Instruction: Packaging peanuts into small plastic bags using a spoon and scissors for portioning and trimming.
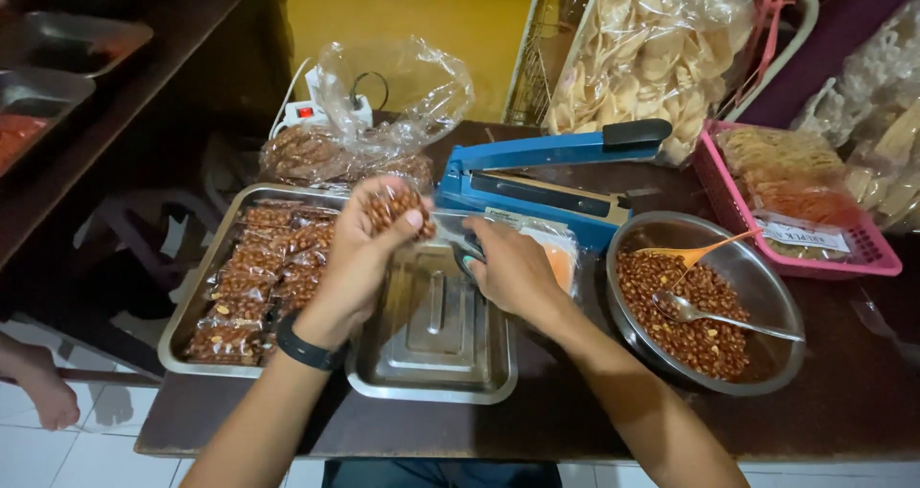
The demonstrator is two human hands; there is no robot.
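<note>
My left hand (359, 253) is raised over the steel tray and holds a small clear packet of peanuts (393, 203) pinched at its top. My right hand (513, 267) grips the packet's plastic edge (450, 229) just in front of the blue heat sealer (537, 176), whose arm is lifted open. Below both hands lies an upturned steel lid (431, 339). The steel tray (206, 296) to the left holds several sealed peanut packets (254, 287).
A steel bowl (767, 287) of peanuts with a wooden spoon (685, 255) and a metal spoon (719, 317) sits right. A pink basket (714, 176) of snack packs, a big bag of crackers (647, 47), and a peanut bag (331, 152) stand behind. A bare foot (43, 392) shows at left.
</note>
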